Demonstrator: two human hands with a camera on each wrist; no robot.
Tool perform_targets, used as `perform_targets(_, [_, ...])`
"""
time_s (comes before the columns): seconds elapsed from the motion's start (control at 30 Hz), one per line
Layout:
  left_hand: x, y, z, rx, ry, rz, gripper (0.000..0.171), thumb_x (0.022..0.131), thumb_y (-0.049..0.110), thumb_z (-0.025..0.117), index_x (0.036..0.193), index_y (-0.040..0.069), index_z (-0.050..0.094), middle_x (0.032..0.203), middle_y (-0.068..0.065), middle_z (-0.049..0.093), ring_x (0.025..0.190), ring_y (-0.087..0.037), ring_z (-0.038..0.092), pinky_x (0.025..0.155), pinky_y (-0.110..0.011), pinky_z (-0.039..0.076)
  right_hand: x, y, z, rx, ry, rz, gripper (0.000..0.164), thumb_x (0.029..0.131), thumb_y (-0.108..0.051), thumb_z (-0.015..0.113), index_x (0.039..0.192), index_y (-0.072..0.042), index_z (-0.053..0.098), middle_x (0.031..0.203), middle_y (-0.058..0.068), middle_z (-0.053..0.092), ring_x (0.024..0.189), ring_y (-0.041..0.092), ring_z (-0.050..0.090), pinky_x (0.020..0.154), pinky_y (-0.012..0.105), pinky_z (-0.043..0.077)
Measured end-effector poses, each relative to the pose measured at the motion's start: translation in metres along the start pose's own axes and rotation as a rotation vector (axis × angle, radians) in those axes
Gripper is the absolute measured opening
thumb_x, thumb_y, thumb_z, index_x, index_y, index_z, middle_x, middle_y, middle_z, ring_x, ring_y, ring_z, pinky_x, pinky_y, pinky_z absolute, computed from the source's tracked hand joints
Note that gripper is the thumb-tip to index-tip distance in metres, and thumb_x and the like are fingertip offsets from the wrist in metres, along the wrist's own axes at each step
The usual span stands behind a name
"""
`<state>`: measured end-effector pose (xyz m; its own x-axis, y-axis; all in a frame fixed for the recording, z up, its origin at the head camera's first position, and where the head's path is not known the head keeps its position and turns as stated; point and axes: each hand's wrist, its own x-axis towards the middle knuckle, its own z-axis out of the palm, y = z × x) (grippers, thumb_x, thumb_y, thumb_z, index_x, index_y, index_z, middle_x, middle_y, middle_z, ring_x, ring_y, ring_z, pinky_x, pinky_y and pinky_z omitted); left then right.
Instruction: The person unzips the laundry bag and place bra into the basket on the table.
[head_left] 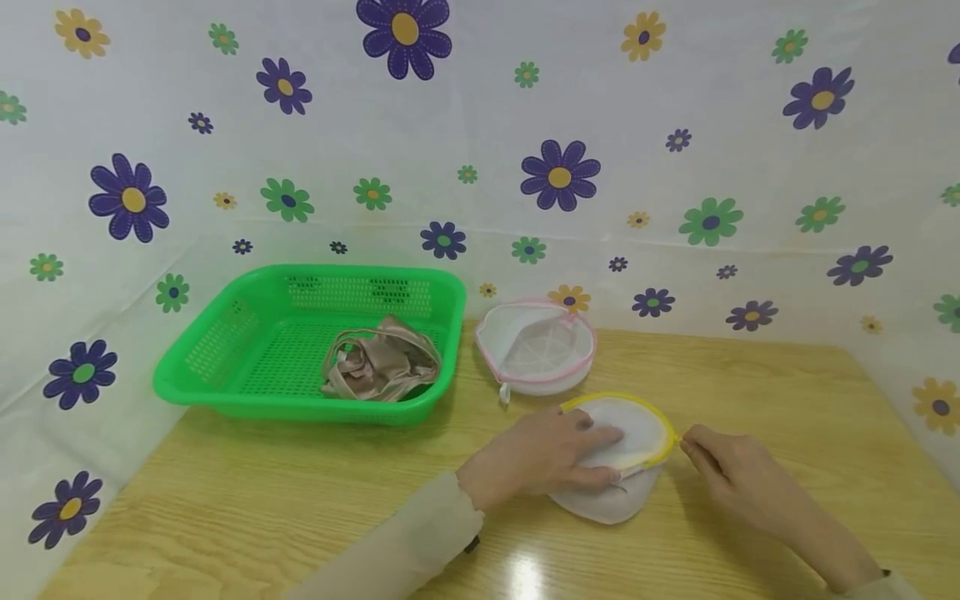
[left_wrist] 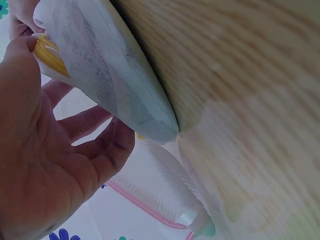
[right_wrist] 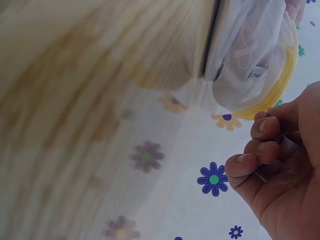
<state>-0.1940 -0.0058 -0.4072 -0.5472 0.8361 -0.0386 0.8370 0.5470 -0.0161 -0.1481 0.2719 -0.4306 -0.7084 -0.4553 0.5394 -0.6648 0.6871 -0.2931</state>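
Observation:
A white mesh laundry bag with a yellow zipper stands on the table in front of me. My left hand grips it from the left, thumb at the near edge and fingers spread over the top. In the left wrist view the thumb lies against the yellow trim. On the right side, my right hand pinches the zipper's end between thumb and curled index finger; the small pull itself is hidden by the fingertips. A white label shows on the mesh in the right wrist view.
Behind the bag is a second mesh bag with pink trim, its top partly unzipped. A green plastic basket at the left holds a crumpled beige satin garment. A flower-printed white sheet hangs behind the wooden table.

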Motion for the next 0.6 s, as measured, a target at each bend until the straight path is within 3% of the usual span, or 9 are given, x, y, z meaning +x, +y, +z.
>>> perform_targets(0.1, [0.0006, 0.0002, -0.0003, -0.024, -0.009, -0.011, 0.057, 0.108, 0.057, 0.035, 0.154, 0.027, 0.046, 0.138, -0.004, 0.065, 0.123, -0.015, 0.063, 0.107, -0.030, 0.050, 0.0003, -0.0004, -0.0006, -0.008, 0.004, -0.007, 0.022, 0.085, 0.012, 0.068, 0.088, -0.010, 0.065, 0.066, -0.020, 0.038, 0.058, -0.012, 0.028, 0.048, 0.007, 0.029])
perform_targets(0.47, [0.0014, 0.0006, 0.0003, 0.055, -0.003, 0.021, 0.056, 0.109, 0.056, 0.033, 0.154, 0.027, 0.045, 0.139, -0.001, 0.065, 0.121, -0.014, 0.063, 0.102, -0.029, 0.052, -0.0008, -0.0036, -0.0020, -0.033, 0.013, -0.015, 0.025, 0.086, 0.011, 0.069, 0.084, -0.013, 0.062, 0.065, -0.021, 0.035, 0.059, -0.012, 0.026, 0.049, 0.007, 0.028])
perform_targets(0.6, [0.0022, 0.0003, 0.0016, 0.021, -0.004, 0.002, 0.056, 0.108, 0.057, 0.033, 0.154, 0.028, 0.046, 0.139, -0.002, 0.065, 0.121, -0.014, 0.063, 0.103, -0.029, 0.051, -0.0013, -0.0054, -0.0024, -0.015, -0.002, -0.004, 0.025, 0.086, 0.011, 0.069, 0.085, -0.013, 0.063, 0.065, -0.021, 0.036, 0.058, -0.013, 0.026, 0.047, 0.007, 0.028])
